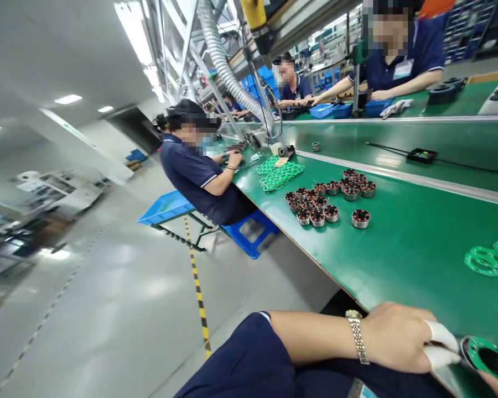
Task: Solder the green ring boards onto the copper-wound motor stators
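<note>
My left hand (398,337), with a wristwatch and white covers on two fingers, reaches to the lower right at the table's near edge. Those covered fingertips are pressed to the side of a round motor part (475,351) topped by a green ring-shaped circuit board. Only the fingers of my right hand (494,382) show at the frame's right edge, closed around the other side of the same part. Beyond lie several loose green ring boards (483,261). Farther off stand several round motor stators (317,217) with copper windings, and one stator (361,219) sits apart from that group.
Sheets of green boards (280,176) lie past the stators. A co-worker (191,160) sits to the left by a blue stool (253,232) and blue tray (166,207). Across the green bench (415,232), two more people work. A small black device (421,156) trails cables.
</note>
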Tool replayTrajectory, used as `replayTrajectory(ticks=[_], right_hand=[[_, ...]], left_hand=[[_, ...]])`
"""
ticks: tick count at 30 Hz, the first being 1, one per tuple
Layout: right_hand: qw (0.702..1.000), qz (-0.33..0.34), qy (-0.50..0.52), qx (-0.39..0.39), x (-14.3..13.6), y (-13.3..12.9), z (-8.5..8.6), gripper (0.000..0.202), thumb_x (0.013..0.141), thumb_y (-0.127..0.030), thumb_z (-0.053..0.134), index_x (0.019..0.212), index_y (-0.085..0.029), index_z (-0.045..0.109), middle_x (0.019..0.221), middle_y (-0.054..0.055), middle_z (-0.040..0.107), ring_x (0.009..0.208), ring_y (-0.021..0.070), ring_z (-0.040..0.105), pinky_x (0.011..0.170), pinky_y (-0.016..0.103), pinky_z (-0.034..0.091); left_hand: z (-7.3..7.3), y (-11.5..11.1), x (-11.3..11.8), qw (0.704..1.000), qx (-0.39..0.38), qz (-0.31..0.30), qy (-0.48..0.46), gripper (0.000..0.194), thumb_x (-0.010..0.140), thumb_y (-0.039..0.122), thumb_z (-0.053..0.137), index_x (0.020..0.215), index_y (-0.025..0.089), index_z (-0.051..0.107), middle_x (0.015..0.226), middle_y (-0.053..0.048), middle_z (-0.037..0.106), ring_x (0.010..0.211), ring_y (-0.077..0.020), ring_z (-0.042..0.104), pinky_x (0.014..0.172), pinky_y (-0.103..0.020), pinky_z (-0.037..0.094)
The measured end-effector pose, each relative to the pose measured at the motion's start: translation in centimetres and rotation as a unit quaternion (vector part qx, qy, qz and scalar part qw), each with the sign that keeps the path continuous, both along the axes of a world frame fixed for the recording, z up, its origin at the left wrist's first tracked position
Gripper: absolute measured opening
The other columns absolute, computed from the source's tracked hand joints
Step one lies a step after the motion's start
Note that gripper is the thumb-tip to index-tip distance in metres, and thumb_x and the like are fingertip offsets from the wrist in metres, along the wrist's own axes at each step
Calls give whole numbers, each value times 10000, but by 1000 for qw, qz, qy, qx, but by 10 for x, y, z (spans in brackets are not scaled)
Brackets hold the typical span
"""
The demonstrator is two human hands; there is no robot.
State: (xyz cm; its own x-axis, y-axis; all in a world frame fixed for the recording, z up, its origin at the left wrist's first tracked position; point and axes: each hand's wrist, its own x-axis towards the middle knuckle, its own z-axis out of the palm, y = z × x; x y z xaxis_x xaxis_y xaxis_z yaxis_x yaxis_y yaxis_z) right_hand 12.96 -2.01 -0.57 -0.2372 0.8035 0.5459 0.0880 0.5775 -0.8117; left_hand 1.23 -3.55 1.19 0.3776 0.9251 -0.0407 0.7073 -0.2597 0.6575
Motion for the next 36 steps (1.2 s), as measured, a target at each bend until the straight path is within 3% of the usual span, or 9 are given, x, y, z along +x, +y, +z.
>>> replayTrajectory(ticks=[3, 6, 11, 12, 17, 19, 23, 30, 36], right_hand=[[1000, 13, -4, 26, -13, -3, 3, 251, 853, -361, 548, 1085, -269, 560, 1145, 31, 556, 990, 182, 564, 782, 337, 528], [999, -1, -29, 42, 4, -1, 5, 273, 859, -352, 543, 1105, -235, 550, 1138, 40, 557, 964, 181, 575, 773, 350, 528], [974, -71, -206, 69, 60, -9, 15, 327, 784, -340, 630, 1107, -345, 578, 999, 80, 627, 839, 265, 599, 681, 361, 511], [960, -87, -248, 93, 67, -12, 19, 400, 778, -309, 641, 1164, -272, 543, 968, 77, 622, 815, 265, 612, 710, 394, 510], [946, -89, -296, 93, 65, -19, 28, 348, 808, -204, 602, 1141, -182, 504, 953, 98, 609, 872, 222, 598, 758, 363, 522], [947, -93, -294, 86, 62, -19, 28, 357, 812, -192, 596, 1152, -179, 488, 965, 106, 605, 886, 221, 587, 763, 370, 518], [953, -91, -279, 76, 62, -22, 27, 386, 805, -178, 604, 1167, -182, 470, 980, 108, 597, 892, 216, 572, 765, 370, 510], [955, -94, -272, 65, 63, -21, 23, 353, 817, -204, 590, 1153, -177, 484, 993, 115, 612, 904, 215, 579, 777, 377, 509], [957, -91, -269, 58, 63, -21, 22, 363, 808, -196, 602, 1152, -172, 487, 974, 109, 607, 898, 209, 575, 772, 368, 512]], left_hand=[[-2, 3, 2, 996, -11, -2, -83, 222, 806, 323, 576, 992, 242, 667, 1050, -11, 676, 973, -131, 613, 861, -167, 442], [-5, 9, 6, 976, -101, 18, -194, 196, 762, 337, 625, 922, 249, 695, 1011, 1, 689, 948, -145, 624, 838, -181, 465], [-1, 9, 8, 884, -294, 95, -350, 185, 673, 283, 693, 791, 143, 669, 678, -26, 659, 613, -139, 610, 592, -242, 492], [1, 8, 7, 866, -314, 106, -375, 159, 663, 256, 691, 744, 128, 643, 619, -10, 625, 560, -125, 589, 566, -242, 486], [2, 3, 5, 833, -275, 149, -457, 207, 640, 259, 709, 744, 122, 594, 644, -11, 616, 586, -120, 600, 618, -262, 498], [2, -2, 6, 833, -250, 166, -464, 191, 650, 255, 701, 760, 124, 614, 681, -22, 632, 610, -124, 599, 631, -263, 499], [4, -7, 6, 867, -194, 144, -436, 116, 712, 248, 645, 729, 133, 646, 667, -14, 623, 616, -114, 573, 627, -239, 479], [11, 2, -2, 829, -309, 119, -451, 165, 689, 265, 667, 723, 124, 588, 656, -10, 619, 628, -120, 615, 656, -261, 509], [14, 6, -2, 828, -340, 101, -435, 159, 658, 230, 677, 681, 121, 563, 633, 0, 603, 623, -114, 611, 645, -247, 499]])
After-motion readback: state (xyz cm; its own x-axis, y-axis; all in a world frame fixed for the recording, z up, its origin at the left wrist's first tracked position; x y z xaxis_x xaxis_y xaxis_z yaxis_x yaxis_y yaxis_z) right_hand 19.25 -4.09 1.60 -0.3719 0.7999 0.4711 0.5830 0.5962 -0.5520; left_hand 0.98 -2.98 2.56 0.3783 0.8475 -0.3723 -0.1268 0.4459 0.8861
